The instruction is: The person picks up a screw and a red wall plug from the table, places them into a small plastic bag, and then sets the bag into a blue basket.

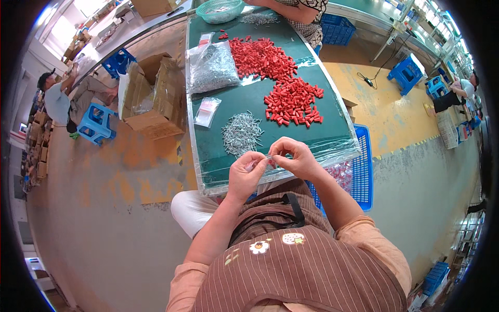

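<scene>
My left hand (pixel 246 174) and my right hand (pixel 298 160) meet over the near edge of the table, fingers pinched together. Between them is a small clear plastic bag (pixel 270 160), mostly covered by the fingers, with a bit of red showing inside. Just beyond my hands lies a pile of silver screws (pixel 242 134). To its right and farther back are two heaps of red plastic plugs, the nearer one (pixel 293 101) and the larger one (pixel 262 57). A stack of small clear bags (pixel 207 112) rests by the table's left edge.
A large clear bag of screws (pixel 214 67) lies on the green table (pixel 213 169). Beyond it sits a green basket (pixel 220 11); another person (pixel 306 15) is at the far end. A blue crate (pixel 363 171) holds filled bags at right. An open carton (pixel 156 99) stands left.
</scene>
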The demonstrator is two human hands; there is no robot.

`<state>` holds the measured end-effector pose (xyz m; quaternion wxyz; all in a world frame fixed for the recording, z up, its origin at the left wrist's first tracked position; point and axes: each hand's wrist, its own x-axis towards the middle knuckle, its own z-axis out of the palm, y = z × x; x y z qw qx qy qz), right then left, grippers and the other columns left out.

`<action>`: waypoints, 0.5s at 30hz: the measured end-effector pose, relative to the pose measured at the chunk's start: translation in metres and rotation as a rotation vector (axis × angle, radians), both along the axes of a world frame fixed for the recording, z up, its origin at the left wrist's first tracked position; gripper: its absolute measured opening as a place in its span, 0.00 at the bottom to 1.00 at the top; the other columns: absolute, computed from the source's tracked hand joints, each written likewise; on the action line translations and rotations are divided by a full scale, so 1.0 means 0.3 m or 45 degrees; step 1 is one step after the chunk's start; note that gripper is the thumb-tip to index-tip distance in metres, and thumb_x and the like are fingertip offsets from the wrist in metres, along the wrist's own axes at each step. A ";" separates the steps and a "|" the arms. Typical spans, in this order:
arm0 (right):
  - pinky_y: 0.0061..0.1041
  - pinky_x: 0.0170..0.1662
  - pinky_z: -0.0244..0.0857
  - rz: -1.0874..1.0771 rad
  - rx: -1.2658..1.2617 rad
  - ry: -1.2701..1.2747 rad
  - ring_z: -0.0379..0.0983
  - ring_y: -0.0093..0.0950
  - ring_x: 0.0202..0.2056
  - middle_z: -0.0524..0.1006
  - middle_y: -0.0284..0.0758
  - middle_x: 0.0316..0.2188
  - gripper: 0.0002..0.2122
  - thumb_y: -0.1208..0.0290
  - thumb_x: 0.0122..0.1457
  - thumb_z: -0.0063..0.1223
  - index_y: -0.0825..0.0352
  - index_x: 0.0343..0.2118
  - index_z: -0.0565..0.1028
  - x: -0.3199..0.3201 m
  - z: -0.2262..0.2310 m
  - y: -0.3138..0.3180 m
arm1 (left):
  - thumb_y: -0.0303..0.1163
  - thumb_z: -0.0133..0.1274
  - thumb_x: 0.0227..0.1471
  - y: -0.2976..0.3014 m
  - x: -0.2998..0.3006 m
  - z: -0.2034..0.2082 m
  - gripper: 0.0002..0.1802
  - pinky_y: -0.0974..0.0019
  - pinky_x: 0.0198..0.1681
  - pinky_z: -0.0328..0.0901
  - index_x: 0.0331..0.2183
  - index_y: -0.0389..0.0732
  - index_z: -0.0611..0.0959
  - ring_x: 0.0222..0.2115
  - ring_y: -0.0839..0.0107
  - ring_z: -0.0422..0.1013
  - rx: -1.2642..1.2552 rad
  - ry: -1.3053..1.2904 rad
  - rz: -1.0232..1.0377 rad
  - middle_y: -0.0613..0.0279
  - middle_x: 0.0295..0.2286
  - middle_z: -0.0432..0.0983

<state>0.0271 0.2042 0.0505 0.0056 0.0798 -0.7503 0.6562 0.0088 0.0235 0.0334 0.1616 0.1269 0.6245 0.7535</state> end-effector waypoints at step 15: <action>0.19 0.33 0.62 -0.074 -0.033 -0.080 0.68 0.18 0.28 0.73 0.30 0.26 0.06 0.73 0.49 0.58 0.68 0.28 0.75 0.001 -0.025 0.001 | 0.22 0.53 0.51 -0.008 -0.001 -0.003 0.01 0.80 0.28 0.57 0.29 0.37 0.79 0.25 0.86 0.61 -0.115 0.093 0.025 0.75 0.24 0.69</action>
